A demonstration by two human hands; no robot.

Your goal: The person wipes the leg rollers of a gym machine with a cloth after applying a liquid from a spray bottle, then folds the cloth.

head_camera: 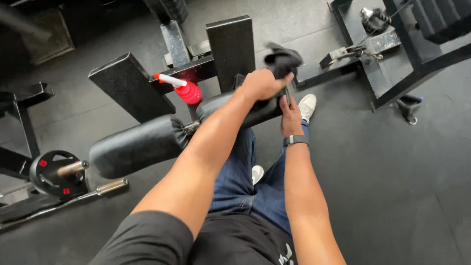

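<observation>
Left hand closed around a black cloth, pressing it on the end of a black padded roller. Right hand just below, touching the roller's end. Red spray bottle standing behind the roller, weight plate at far left on dark floor.

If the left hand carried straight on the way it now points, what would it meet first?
The left hand grips a black cloth over the black roller pad. Straight on, it would probably meet the upright black pad of the machine first, though depth is unclear.
</observation>
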